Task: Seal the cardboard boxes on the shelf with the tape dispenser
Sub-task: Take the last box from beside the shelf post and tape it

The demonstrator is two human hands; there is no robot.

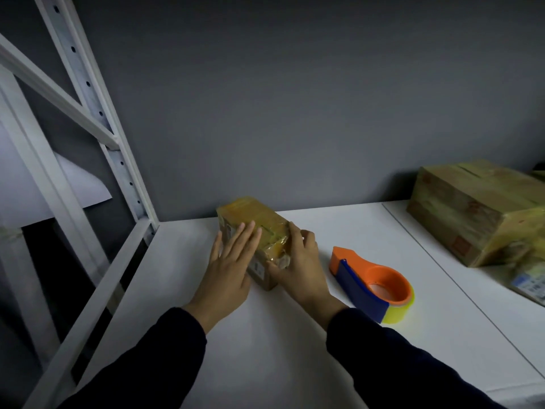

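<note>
- Small box (253, 231) on the white shelf (265, 349), towards its far left, long axis running far to near.
- Left hand (227, 267) flat, straight fingers pressing its top and left side.
- Right hand (298, 261) curled round its near right end.
- Tape dispenser (368, 283) just right of the right hand, the nearer hand, apart from the box.
- Near right corner hidden under fingers.
- Larger box (477, 214) cut off at the right edge.
</note>
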